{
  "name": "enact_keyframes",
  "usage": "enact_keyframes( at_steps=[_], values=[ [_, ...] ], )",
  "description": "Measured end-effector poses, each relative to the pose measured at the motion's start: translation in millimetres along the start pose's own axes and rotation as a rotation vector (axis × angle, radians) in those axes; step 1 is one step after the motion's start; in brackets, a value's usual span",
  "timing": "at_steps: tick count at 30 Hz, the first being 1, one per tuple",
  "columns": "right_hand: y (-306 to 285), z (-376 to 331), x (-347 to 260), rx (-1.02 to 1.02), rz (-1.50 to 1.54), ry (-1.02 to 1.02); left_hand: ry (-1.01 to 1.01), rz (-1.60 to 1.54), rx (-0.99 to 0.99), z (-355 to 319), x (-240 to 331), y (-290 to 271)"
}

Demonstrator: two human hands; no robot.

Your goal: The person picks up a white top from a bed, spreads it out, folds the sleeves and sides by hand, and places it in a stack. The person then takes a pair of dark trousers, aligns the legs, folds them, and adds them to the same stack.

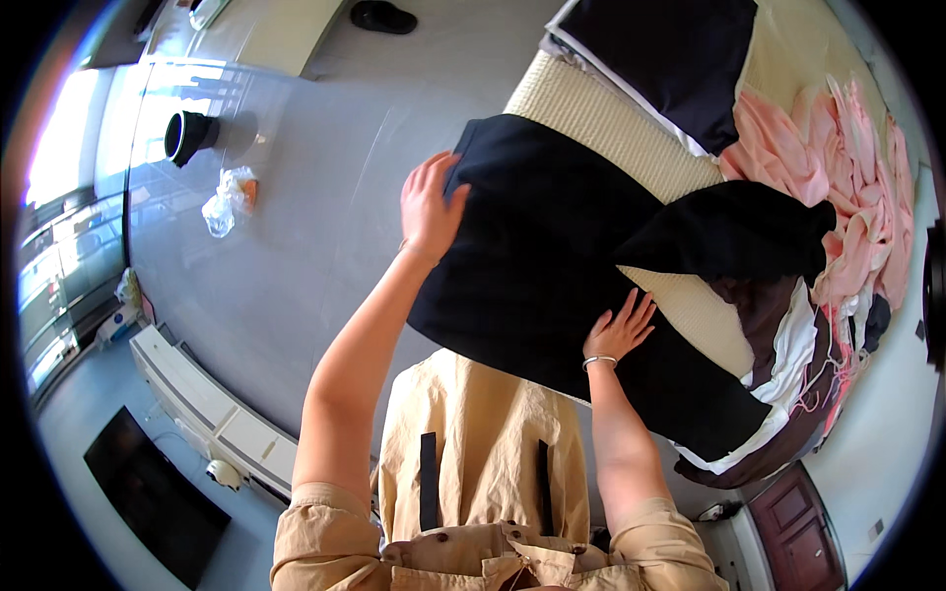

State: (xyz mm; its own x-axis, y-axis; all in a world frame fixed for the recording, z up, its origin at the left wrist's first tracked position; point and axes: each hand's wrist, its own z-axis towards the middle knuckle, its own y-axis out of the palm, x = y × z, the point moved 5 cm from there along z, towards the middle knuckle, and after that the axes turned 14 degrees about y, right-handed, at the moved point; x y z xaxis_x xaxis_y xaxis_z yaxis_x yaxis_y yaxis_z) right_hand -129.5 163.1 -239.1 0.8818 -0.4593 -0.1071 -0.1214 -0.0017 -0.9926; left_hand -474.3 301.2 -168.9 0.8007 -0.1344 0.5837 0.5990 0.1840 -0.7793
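Observation:
A pair of black trousers (537, 261) lies spread over a cream ribbed couch or bed surface (601, 123), its waist end toward the left and its two legs reaching right. The far leg is bunched and bent; the near one runs flatter toward the lower right. My left hand (431, 207) is at the left edge of the trousers, fingers apart, the fingertips at the cloth. On the near leg, close to where the legs part, my right hand (619, 330) rests flat with spread fingers.
Folded dark and white garments (670, 59) lie at the far end. Pink cloth (828, 187) and a heap of white and brown clothes (788, 364) are at the right. On the floor stand a black bin (187, 136), a plastic bag (230, 202) and a dark slipper (383, 17).

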Motion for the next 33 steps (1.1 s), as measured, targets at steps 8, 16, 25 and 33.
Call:
enact_keyframes(
  at_steps=[8,16,25,33],
  values=[
    [7.7,4.5,3.0,-0.084,0.048,-0.009,0.38,0.15,-0.334,88.5,66.3,94.5],
    [2.9,5.0,8.7,-0.099,0.069,0.022,0.218,0.129,-0.092,131.5,45.4,75.0],
    [-21.6,12.7,0.9,-0.013,0.225,-0.031,0.238,0.257,-0.304,126.7,41.8,55.6],
    [-101.6,169.2,-116.8,0.17,0.62,-0.539,0.173,0.288,-0.416,104.3,-32.7,74.9]
  ],
)
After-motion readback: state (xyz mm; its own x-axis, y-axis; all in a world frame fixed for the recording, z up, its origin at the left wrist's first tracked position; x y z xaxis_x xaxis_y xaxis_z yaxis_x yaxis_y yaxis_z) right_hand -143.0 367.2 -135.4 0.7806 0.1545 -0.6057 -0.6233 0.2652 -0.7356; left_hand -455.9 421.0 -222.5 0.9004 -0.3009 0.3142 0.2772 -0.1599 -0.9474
